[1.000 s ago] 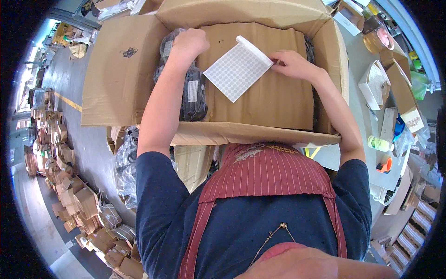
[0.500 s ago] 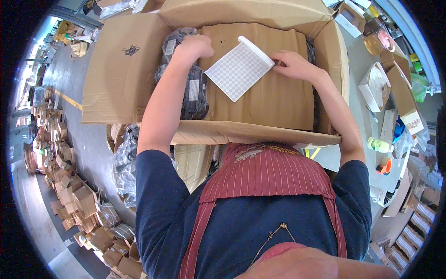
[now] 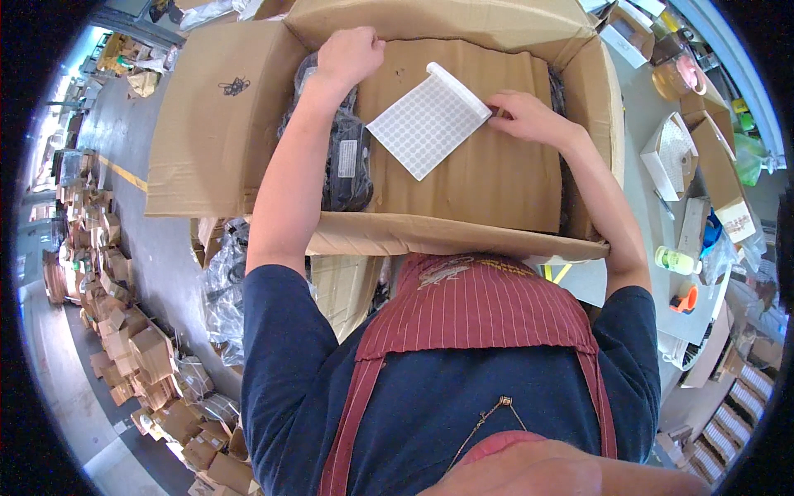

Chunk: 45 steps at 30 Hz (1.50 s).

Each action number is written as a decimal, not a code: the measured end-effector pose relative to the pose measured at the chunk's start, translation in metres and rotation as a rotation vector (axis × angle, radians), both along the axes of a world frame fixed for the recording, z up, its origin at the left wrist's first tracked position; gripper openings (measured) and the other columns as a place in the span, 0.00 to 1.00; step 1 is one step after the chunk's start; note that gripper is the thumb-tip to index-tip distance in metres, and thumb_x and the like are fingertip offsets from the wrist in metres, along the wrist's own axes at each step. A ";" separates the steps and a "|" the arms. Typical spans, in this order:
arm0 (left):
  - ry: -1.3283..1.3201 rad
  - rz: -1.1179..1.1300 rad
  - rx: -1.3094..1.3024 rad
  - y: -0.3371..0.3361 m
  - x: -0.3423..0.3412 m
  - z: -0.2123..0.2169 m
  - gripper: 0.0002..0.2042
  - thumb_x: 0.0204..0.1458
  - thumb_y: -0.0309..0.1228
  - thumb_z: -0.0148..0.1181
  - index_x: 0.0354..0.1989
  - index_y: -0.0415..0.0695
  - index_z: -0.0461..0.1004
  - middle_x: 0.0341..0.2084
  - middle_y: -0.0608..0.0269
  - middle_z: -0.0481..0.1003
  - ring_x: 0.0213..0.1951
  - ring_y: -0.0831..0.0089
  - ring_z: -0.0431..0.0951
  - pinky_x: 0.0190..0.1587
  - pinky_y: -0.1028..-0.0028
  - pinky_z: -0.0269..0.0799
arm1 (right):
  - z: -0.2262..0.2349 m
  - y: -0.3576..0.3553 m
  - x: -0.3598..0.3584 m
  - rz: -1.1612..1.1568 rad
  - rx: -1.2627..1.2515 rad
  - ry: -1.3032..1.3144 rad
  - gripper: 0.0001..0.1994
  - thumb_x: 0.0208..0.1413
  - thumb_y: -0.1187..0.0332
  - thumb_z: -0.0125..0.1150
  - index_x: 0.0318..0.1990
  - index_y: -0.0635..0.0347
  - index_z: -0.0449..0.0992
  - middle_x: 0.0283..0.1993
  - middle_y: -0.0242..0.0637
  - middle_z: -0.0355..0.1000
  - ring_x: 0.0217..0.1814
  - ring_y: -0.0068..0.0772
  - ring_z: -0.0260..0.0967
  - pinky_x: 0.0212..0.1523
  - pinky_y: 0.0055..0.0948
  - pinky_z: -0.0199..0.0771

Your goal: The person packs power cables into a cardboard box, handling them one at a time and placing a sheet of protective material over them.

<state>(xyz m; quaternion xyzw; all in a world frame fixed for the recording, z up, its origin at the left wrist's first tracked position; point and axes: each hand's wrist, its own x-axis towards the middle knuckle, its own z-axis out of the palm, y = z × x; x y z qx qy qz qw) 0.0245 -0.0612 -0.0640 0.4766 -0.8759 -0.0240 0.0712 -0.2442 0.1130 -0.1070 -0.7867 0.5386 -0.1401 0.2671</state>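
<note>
A big open cardboard box (image 3: pixel 217 132) stands in front of me. Inside it a brown cardboard sheet (image 3: pixel 480 165) lies flat over dark plastic-wrapped packs (image 3: pixel 346 161). My left hand (image 3: pixel 349 56) rests at the far left corner of that sheet, fingers curled on its edge. My right hand (image 3: pixel 529 117) pinches the corner of a white sticker sheet (image 3: pixel 428 122) covered in small dots, which lies tilted on the cardboard with its far edge curled.
To the right is a grey table with small open boxes (image 3: pixel 674 157), a tape roll (image 3: pixel 674 78), a green-capped bottle (image 3: pixel 676 260) and an orange tool (image 3: pixel 683 299). Many small cartons (image 3: pixel 124 347) are piled on the floor at left. Clear plastic bags (image 3: pixel 222 289) lie below the box.
My left hand has slid a little toward the far edge of the box. The sticker sheet and my right hand have stayed about where they were.
</note>
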 end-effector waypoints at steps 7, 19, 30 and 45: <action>-0.060 0.078 -0.199 -0.008 0.007 -0.014 0.19 0.53 0.43 0.55 0.44 0.40 0.77 0.48 0.48 0.74 0.56 0.49 0.68 0.57 0.52 0.66 | -0.004 0.000 -0.002 0.007 -0.037 0.000 0.16 0.56 0.65 0.56 0.49 0.66 0.73 0.43 0.50 0.72 0.49 0.50 0.69 0.49 0.41 0.70; -0.307 0.137 0.080 -0.025 0.025 -0.031 0.32 0.57 0.55 0.48 0.59 0.39 0.66 0.61 0.47 0.65 0.64 0.49 0.60 0.62 0.47 0.57 | -0.003 0.001 -0.001 -0.028 -0.023 -0.009 0.17 0.55 0.66 0.57 0.50 0.66 0.71 0.48 0.50 0.72 0.53 0.50 0.67 0.53 0.40 0.70; -0.080 0.143 -0.137 -0.026 0.018 -0.019 0.30 0.55 0.49 0.54 0.59 0.38 0.62 0.51 0.40 0.72 0.56 0.44 0.69 0.56 0.50 0.67 | -0.004 0.000 0.001 -0.082 0.053 -0.024 0.29 0.56 0.64 0.57 0.62 0.67 0.57 0.52 0.60 0.68 0.56 0.57 0.67 0.56 0.43 0.68; -0.239 -0.054 0.210 0.022 -0.009 0.004 0.27 0.51 0.46 0.59 0.52 0.37 0.72 0.50 0.43 0.73 0.54 0.48 0.71 0.55 0.58 0.70 | 0.005 0.004 0.008 -0.075 0.058 -0.017 0.23 0.57 0.66 0.56 0.59 0.63 0.64 0.53 0.54 0.67 0.55 0.54 0.67 0.56 0.41 0.68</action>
